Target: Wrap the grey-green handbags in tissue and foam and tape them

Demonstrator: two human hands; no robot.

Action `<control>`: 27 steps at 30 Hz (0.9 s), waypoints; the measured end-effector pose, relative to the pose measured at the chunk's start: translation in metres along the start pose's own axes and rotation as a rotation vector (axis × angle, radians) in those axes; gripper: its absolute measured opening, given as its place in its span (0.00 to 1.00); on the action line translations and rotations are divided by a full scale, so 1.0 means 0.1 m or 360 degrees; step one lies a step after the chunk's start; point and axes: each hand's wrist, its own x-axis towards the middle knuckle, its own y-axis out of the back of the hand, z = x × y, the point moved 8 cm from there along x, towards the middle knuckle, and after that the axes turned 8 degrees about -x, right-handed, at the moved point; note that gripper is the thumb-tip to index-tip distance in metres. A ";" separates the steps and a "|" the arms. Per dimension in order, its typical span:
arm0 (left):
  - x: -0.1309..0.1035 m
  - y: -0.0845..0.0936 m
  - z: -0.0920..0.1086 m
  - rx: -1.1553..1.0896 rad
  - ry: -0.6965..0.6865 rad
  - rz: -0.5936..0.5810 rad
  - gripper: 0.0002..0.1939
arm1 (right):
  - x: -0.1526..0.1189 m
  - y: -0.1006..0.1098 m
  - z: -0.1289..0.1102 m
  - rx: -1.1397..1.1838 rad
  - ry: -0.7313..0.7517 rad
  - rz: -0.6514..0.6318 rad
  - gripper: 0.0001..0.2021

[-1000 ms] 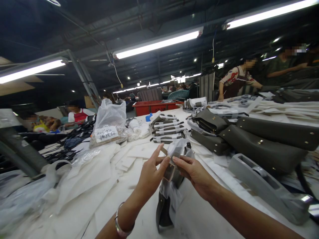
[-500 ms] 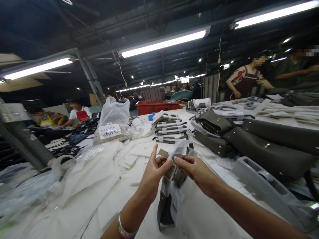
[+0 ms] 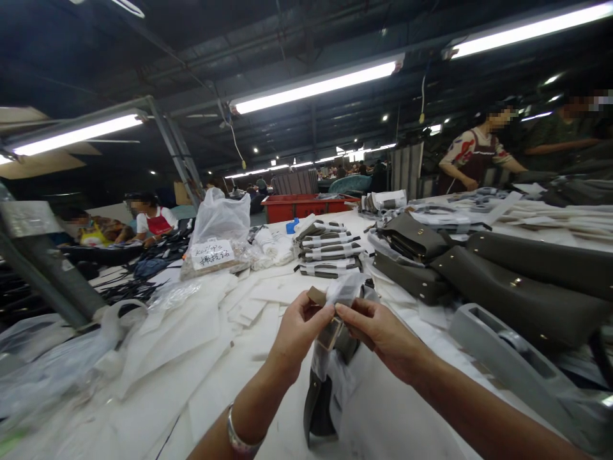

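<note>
Near ctr of tabletop [image 3: 268,431]: L hand [image 3: 295,331] grips wrapped strap pc [image 3: 345,287], thumb + fingers pinching its L side; silvery bracelet [image 3: 233,433] on L wrist. R hand [image 3: 385,329] grips same pc from R, thumb + index closed on it. Thumb tips nearly meet.

Strap pc: dark, part-covered w/ whitish translucent film, held just above tabletop. Small brown tab [image 3: 316,296] sticks up by L fingers. Clear rectangular pc [image 3: 329,335] just below thumbs, exact attachment can't tell. Dark flap [image 3: 318,409] w/ small stud hangs below, near edge of view.

Beyond hands: stack of dark straps [image 3: 329,248] w/ white wraps. Far L of stack: clear plastic bag [image 3: 221,220] w/ handwritten label [image 3: 211,253]; blue item [image 3: 292,226] btwn bag & stack. Red bin [image 3: 309,207] farther back.

L side: loose white sheets [image 3: 177,348], overlapping; crumpled clear plastic [image 3: 52,364] at near L.

R side: dark bags [image 3: 522,284] w/ gold-tone studs, grey plastic holder [image 3: 507,358] nearer.

Bkgd: person in dark apron [image 3: 472,156] far R, person in red apron [image 3: 156,220] far L. Tube light [image 3: 318,86] overhead.
</note>
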 end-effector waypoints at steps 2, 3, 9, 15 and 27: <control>0.03 0.00 0.01 0.0002 0.0017 0.0007 0.19 | 0.00 0.00 -0.03 0.0030 0.0021 -0.0004 0.19; 0.04 0.00 0.01 0.0004 0.0028 0.0004 0.19 | 0.00 0.00 -0.04 0.0047 0.0021 -0.0008 0.19; 0.03 0.04 0.07 0.0054 0.0002 0.0066 0.15 | -0.10 0.05 -0.01 0.0382 0.0013 -0.0086 0.16; -0.01 -0.01 0.09 0.0125 -0.0066 0.0105 0.13 | -0.17 -0.08 -0.03 0.0358 0.0215 -0.0091 0.19; -0.07 0.03 0.03 0.0429 -0.0318 0.0252 0.09 | -0.12 -0.05 0.05 0.0146 0.0342 0.0353 0.19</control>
